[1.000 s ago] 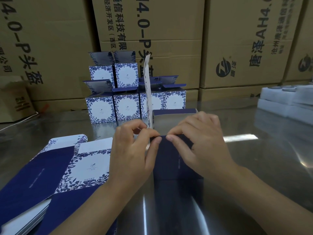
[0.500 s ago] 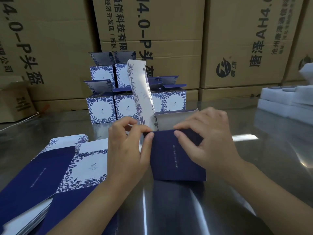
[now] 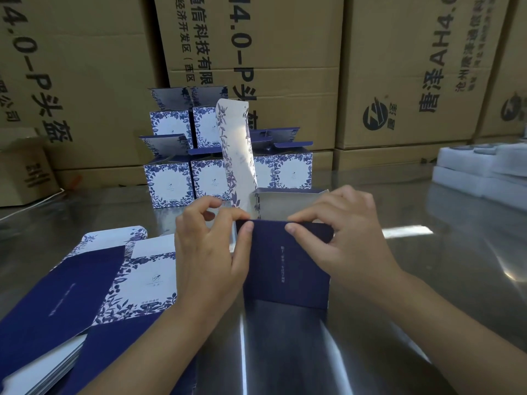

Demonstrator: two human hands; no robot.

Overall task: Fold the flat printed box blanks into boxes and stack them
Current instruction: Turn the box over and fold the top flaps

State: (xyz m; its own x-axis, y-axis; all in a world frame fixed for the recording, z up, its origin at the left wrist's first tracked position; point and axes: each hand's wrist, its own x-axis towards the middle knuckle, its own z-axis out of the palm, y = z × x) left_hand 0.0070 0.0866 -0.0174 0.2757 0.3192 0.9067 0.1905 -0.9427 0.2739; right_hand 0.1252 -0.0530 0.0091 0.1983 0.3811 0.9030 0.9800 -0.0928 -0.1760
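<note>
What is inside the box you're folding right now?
Inside the half-folded box only a pale inner wall shows, nothing against it. The floor is hidden behind the navy front panel that the left hand and right hand pinch.

We see our left hand (image 3: 208,252) and right hand (image 3: 345,238) pinching the top edge of a half-folded navy box (image 3: 285,269) on the desk (image 3: 433,286), its floral flap (image 3: 236,155) upright. Flat blanks (image 3: 85,297) lie left, and finished boxes (image 3: 168,183) are stacked behind.
</note>
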